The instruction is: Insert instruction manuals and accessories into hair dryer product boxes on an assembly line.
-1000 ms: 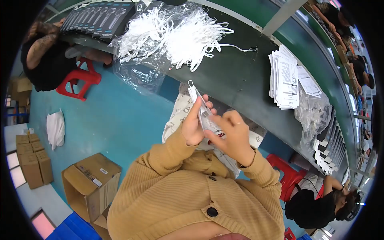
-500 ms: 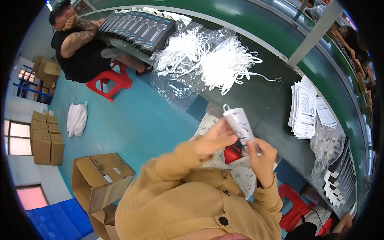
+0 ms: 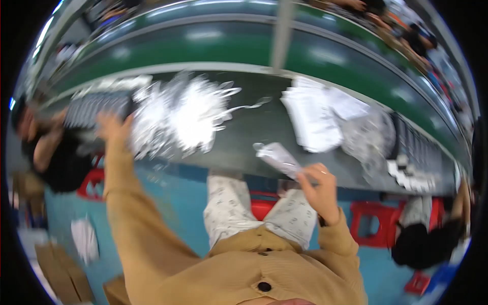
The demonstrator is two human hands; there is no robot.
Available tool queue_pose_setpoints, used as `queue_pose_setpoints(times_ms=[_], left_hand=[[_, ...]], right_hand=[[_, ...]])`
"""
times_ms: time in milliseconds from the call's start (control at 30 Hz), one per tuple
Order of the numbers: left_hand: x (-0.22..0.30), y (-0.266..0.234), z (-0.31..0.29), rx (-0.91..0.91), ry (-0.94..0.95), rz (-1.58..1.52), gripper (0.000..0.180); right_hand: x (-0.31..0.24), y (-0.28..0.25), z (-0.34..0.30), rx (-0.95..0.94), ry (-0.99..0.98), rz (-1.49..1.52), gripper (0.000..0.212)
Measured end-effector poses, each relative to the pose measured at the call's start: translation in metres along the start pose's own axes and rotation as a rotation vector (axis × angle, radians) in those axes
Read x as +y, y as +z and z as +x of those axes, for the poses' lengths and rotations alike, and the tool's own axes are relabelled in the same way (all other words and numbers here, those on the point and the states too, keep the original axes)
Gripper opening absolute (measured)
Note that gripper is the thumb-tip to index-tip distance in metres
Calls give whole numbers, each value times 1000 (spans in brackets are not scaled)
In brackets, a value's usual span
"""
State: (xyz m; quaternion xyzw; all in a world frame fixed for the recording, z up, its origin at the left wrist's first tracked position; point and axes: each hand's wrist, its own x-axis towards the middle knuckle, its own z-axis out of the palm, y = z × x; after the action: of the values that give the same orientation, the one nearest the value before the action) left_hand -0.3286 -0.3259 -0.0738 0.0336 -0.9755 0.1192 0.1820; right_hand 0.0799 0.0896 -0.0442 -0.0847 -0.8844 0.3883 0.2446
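1. The clear packet (image 3: 278, 157) with something white inside is up in the air, just above the near edge of the grey tabletop (image 3: 244, 137). It sticks out to the left from the hand that holds it.
2. The right hand (image 3: 319, 190) is closed around the packet's lower end, with fingers curled tight.
3. The left hand (image 3: 113, 128) reaches far out to the left. It is at the edge of the pile of white cords (image 3: 178, 119). The picture is blurry, so nobody can tell if that hand is open or closed.
4. A stack of white papers (image 3: 315, 119) lies to the right on the tabletop.
5. To do this well, the person should probably keep the packet steady and pick just one cord from the heap, pulling slowly so the others do not tangle.
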Motion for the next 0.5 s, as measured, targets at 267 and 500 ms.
queue_pose_setpoints(times_ms=[267,500], left_hand=[[-51,-121,-38,515,311,-608,60],[67,-197,-180,12,799,-1011,81]], right_hand=[[1,-57,-1,188,-38,11,8],[-20,-99,-6,231,-194,-140,13]])
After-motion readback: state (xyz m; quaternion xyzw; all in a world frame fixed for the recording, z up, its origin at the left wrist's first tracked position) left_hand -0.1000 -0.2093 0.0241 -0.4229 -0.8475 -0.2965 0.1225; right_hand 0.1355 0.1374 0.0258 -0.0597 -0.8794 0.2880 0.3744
